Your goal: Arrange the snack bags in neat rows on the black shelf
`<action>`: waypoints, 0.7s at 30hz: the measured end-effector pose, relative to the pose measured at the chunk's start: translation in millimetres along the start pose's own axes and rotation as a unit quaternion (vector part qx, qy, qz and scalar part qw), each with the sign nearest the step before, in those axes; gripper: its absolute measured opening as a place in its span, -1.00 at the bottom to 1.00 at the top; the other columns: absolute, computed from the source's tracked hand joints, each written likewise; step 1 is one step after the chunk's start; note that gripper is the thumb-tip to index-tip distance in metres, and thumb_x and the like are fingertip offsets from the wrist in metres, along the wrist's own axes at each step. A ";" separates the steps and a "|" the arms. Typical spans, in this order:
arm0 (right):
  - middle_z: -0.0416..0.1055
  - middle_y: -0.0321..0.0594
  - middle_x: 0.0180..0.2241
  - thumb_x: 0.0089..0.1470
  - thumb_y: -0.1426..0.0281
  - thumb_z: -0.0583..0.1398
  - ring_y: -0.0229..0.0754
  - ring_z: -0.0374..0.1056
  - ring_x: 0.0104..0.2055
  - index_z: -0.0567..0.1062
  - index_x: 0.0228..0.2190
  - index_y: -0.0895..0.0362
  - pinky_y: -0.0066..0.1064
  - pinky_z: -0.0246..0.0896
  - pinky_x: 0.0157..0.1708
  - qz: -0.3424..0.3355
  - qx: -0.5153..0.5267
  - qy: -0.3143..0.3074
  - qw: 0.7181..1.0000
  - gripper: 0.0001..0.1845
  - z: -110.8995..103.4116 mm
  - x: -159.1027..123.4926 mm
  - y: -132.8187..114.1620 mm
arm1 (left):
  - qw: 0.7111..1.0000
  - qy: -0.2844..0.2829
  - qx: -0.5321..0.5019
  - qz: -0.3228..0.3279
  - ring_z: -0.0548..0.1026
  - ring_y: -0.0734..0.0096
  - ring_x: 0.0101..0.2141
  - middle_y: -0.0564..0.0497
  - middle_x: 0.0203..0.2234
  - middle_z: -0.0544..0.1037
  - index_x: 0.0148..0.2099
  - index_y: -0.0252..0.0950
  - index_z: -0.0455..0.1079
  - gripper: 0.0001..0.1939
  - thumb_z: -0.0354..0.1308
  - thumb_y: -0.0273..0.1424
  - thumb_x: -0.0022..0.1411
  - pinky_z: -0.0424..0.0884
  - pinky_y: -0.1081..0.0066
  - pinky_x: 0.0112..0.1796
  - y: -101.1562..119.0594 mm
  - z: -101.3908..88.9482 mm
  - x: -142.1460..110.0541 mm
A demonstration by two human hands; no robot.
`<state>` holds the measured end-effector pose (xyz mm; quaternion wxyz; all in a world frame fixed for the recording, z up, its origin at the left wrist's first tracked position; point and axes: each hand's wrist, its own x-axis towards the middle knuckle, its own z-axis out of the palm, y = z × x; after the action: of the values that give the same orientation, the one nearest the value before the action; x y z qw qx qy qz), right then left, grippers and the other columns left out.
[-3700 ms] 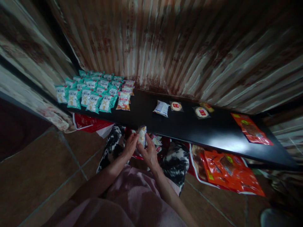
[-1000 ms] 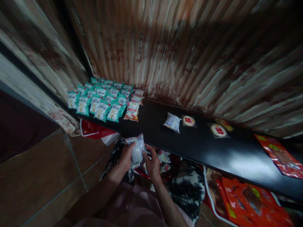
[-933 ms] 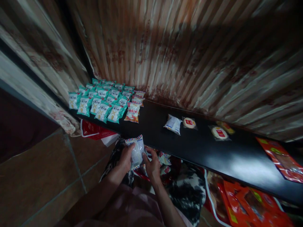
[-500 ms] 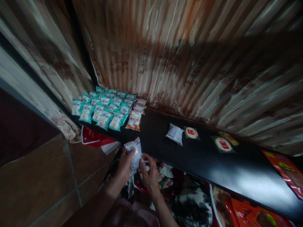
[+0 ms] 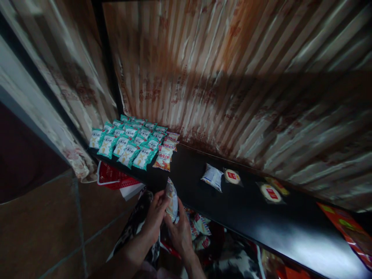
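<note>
My left hand [image 5: 154,217] and my right hand [image 5: 178,232] are both closed on a small white snack packet [image 5: 171,198] with a red and blue striped edge. I hold it upright just below the front edge of the black shelf [image 5: 250,209]. Beneath my hands lie more striped packets [image 5: 199,226] in a heap. On the shelf's far left stand rows of teal snack packets [image 5: 128,141], with orange-and-white packets [image 5: 164,157] beside them.
Further along the shelf lie a white packet [image 5: 213,176], two round wrapped cakes [image 5: 232,176] [image 5: 270,192] and an orange pouch [image 5: 351,232]. A red bag [image 5: 112,178] sits under the shelf. Corrugated rusty metal walls [image 5: 232,77] close in behind. Tiled floor [image 5: 43,232] lies at left.
The view has tilted upward. I have turned the striped packet from face-on to edge-on between my hands, which have drawn closer together.
</note>
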<state>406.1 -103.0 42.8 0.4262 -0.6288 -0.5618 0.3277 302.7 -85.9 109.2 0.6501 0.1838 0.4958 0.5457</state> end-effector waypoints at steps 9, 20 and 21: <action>0.49 -0.06 -0.14 -0.04 0.21 0.19 0.00 0.40 -0.10 0.46 -0.10 0.19 -0.22 0.30 -0.09 0.035 0.071 0.014 0.997 -0.52 -6.8 3.0 -13.4 | 0.996 -0.002 0.080 0.044 0.47 0.23 -0.18 -0.07 -0.28 0.53 -0.21 -0.34 0.45 -0.67 0.19 -0.33 -0.09 0.34 0.36 -0.17 -5.2 -6.8 -1.6; 0.48 -0.08 -0.09 -0.06 0.13 0.23 -0.03 0.41 -0.11 0.38 0.01 0.16 -0.26 0.32 -0.11 0.091 0.224 -0.009 0.970 -0.39 -3.0 2.9 -21.2 | 0.989 -0.015 0.114 0.093 0.48 0.25 -0.12 -0.12 -0.13 0.51 -0.05 -0.30 0.33 -0.58 0.21 -0.29 0.02 0.37 0.32 -0.10 -18.8 -21.9 13.1; 0.46 -0.08 -0.06 -0.05 0.13 0.23 -0.03 0.40 -0.08 0.36 0.03 0.15 -0.26 0.31 -0.09 0.091 0.230 -0.014 0.969 -0.37 -1.3 4.9 -20.5 | 0.987 -0.020 0.124 0.101 0.48 0.26 -0.12 -0.13 -0.12 0.51 -0.03 -0.30 0.31 -0.58 0.19 -0.32 0.04 0.37 0.32 -0.10 -20.8 -24.2 16.1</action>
<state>399.3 -98.3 62.2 0.5199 -0.5574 -0.4175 0.4947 291.8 -85.8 75.2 0.5733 0.3228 0.5256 0.5394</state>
